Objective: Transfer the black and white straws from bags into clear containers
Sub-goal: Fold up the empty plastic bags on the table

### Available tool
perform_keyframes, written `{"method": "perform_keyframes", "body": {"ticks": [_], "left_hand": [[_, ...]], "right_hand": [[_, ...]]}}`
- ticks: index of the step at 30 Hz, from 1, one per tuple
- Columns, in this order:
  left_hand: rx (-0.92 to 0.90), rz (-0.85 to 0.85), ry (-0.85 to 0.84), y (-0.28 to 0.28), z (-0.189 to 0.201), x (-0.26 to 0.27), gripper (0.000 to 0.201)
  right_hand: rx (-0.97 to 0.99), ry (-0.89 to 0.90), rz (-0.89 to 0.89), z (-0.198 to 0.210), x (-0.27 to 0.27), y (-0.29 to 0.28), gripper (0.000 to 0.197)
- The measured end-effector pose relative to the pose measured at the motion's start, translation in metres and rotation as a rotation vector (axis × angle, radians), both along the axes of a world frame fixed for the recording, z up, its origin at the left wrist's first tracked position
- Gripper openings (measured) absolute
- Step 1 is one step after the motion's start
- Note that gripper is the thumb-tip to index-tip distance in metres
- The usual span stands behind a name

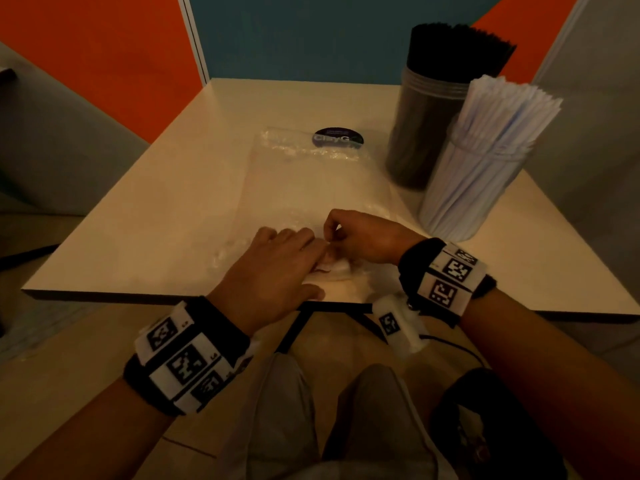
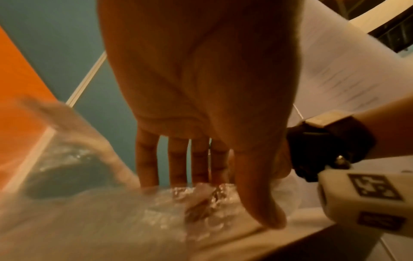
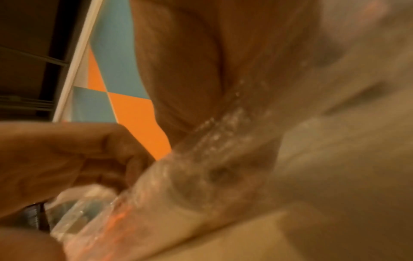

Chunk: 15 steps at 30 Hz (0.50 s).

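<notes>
**Plastic bag flattened and folded at the near edge of the bench**

Cream-coloured and smooth, the bench (image 1: 145, 216) carries an empty, crinkled clear plastic bag (image 1: 311, 181) lying flat along its middle, its far end bearing a dark round label (image 1: 337, 137). Both sets of straws appear already out of their bags, so the step in hand seems to be tidying this spent bag.

Left hand (image 1: 277, 268): fingers straight and together, palm down, pressing the near end of the bag against the bench close to its front edge. The wrist view shows the flat fingers (image 2: 178, 159) meeting rumpled film. It grips nothing.

Right hand (image 1: 363, 237): fingers curled, thumb and forefinger pinching a bunched bit of the film just beside the left fingertips. Exactly how much film it holds is hard to tell; the right wrist view is blurred.

To do this well, keep the left palm firm as an anchor so the slippery film cannot slide off the edge, and draw the pinched fold over slowly, pushing air towards the open end.

Further right stand the tall clear container of black straws (image 1: 429, 109) and, just beside and nearer, the clear container of white straws (image 1: 478, 161), both upright and full. Keep the right elbow clear of them, since the tall bundles look easy to tip
</notes>
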<state>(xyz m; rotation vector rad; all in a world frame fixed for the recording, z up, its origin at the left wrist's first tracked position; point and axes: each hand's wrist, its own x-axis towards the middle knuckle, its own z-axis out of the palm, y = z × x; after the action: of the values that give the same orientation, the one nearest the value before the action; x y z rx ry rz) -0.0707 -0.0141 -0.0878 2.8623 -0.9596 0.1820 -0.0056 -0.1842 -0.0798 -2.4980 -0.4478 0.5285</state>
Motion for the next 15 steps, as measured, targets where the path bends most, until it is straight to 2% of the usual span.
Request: {"method": "perform_keyframes", "body": {"ticks": [2, 3, 5, 9, 13, 15], "left_hand": [[-0.101, 0.051, 0.209, 0.003, -0.005, 0.005, 0.035], [-0.174, 0.054, 0.262, 0.004, -0.008, 0.008, 0.031], [-0.232, 0.047, 0.279, 0.007, -0.013, 0.013, 0.026], [-0.167, 0.033, 0.25, 0.007, -0.018, 0.02, 0.024], [-0.127, 0.07, 0.264, 0.005, -0.015, 0.022, 0.016], [-0.132, 0.093, 0.288, 0.004, -0.011, 0.024, 0.017]], "right_hand": [[0.031, 0.002, 0.003, -0.001, 0.001, 0.0, 0.014], [0.043, -0.028, 0.013, -0.002, -0.001, 0.001, 0.012], [-0.034, -0.149, 0.08, -0.004, -0.008, 0.004, 0.011], [-0.257, -0.322, 0.176, -0.001, -0.025, 0.008, 0.027], [-0.328, -0.239, 0.163, 0.017, -0.044, 0.003, 0.046], [-0.405, -0.283, 0.221, 0.018, -0.055, 0.003, 0.061]]}}
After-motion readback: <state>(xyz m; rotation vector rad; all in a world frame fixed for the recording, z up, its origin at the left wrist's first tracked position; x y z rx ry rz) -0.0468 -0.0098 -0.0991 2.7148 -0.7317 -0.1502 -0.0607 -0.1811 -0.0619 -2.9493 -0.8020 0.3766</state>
